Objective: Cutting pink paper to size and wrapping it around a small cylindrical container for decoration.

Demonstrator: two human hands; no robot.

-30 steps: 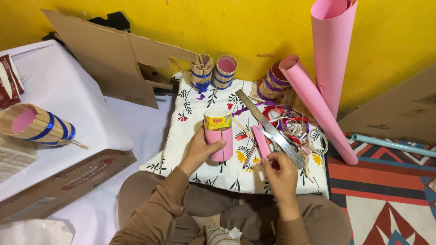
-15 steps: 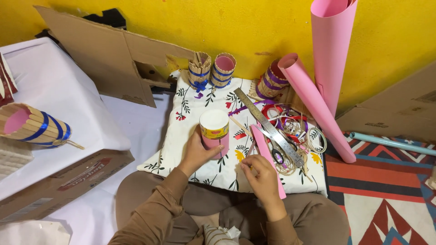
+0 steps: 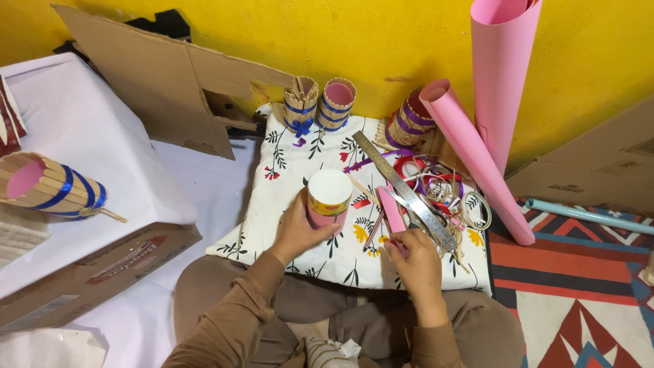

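Since the earlier frames the cup [image 3: 329,198] has come upright, white end toward the camera, where it lay tilted a second ago; the right hand [image 3: 414,261] has drawn back from the scissors and ruler toward the near edge of the cushion. Left hand [image 3: 298,230] is wrapped round the cup's left side, fingers curled about it, holding it standing on the floral cushion [image 3: 300,163] just in front of the lap. Cup wall shows pink paper with a yellow band at the top; no sticks on it yet. Right hand closed down on the lower end of a pink paper strip [image 3: 390,210] beside the steel ruler [image 3: 403,190]; fingers bent over, whether they truly pinch the strip or only press it cannot be told. Tangle of red, purple and white ribbon rings [image 3: 443,185] lies just past the ruler. At the cushion's far edge stand two finished stick-covered holders with blue ribbon [image 3: 319,103], a third with purple ribbon [image 3: 407,121] near the leaning pink paper rolls [image 3: 477,150]. Another stick holder with blue bands [image 3: 48,185] lies on the white cloth to the left. Judgement: several holders done; this one is at the paper-covering stage, with sticks and ribbon seemingly left to add. Cardboard sheet [image 3: 150,75] leans against the yellow wall.
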